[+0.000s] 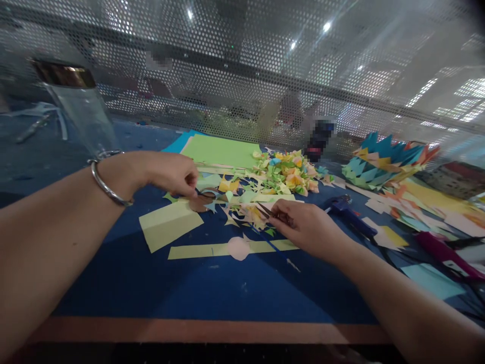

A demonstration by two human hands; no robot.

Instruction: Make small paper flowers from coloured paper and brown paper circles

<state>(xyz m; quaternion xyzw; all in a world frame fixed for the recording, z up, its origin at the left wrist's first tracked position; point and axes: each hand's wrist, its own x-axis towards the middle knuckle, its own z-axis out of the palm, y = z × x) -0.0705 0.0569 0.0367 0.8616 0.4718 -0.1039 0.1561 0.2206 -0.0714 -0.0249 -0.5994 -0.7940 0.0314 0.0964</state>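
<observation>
My right hand [297, 222] is closed round a pair of scissors [265, 209], whose dark, pointed blades show ahead of the fingers over paper scraps. To the left, my left hand [170, 174] is bent down with its fingertips pressed together at a brownish paper scrap [200, 203]; what they pinch is partly hidden. Below that hand lies a creased pale green paper [170, 225]. Nearer me are a pale green strip [197, 251], a light pink paper circle [238, 248] and a thin blue stick [278, 251].
A heap of small folded paper pieces [291, 174] lies beyond my hands, beside green sheets [223, 149]. On the right are a spiky paper crown shape [386, 159], a blue glue gun [350, 217] and a magenta one [447, 255]. A clear bottle [81, 111] stands left, before a perforated metal screen [235, 65].
</observation>
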